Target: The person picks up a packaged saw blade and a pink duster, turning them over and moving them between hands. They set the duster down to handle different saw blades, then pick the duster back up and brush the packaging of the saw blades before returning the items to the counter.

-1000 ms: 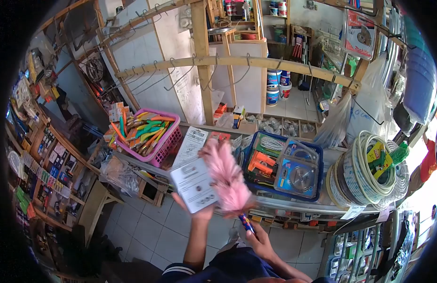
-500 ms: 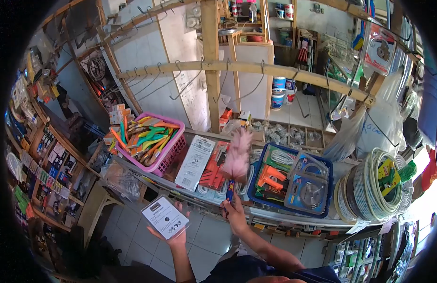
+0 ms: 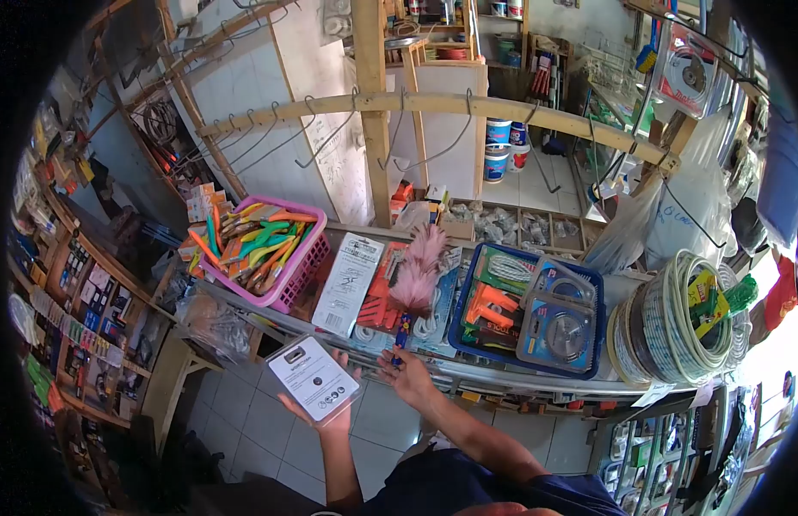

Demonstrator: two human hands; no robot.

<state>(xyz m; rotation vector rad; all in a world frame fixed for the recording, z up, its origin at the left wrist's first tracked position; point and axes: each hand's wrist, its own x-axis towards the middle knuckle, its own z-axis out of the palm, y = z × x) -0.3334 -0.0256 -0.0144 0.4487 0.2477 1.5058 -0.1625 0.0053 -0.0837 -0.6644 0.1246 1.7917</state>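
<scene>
My left hand [image 3: 337, 421] holds a flat white package [image 3: 314, 378] with a clear plastic edge, its printed side facing up. At the counter's front edge, my right hand [image 3: 407, 378] has its fingers around the blue handle [image 3: 402, 331] of a pink feather duster [image 3: 419, 275]. The duster's feathers lie over the goods on the counter, beside an orange-red package [image 3: 382, 297]. Left of that is a long white package [image 3: 349, 285].
A pink basket [image 3: 306, 262] of colourful-handled tools stands at the left. Right of the duster is a blue basket [image 3: 598, 344] with packaged discs, then coiled hoses [image 3: 665, 331]. A wooden rail [image 3: 502, 110] with metal hooks spans above the counter.
The duster has come down and left onto the counter goods, and my right hand's fingers have loosened somewhat. The white package has shifted slightly right. The whole view has shifted a little.
</scene>
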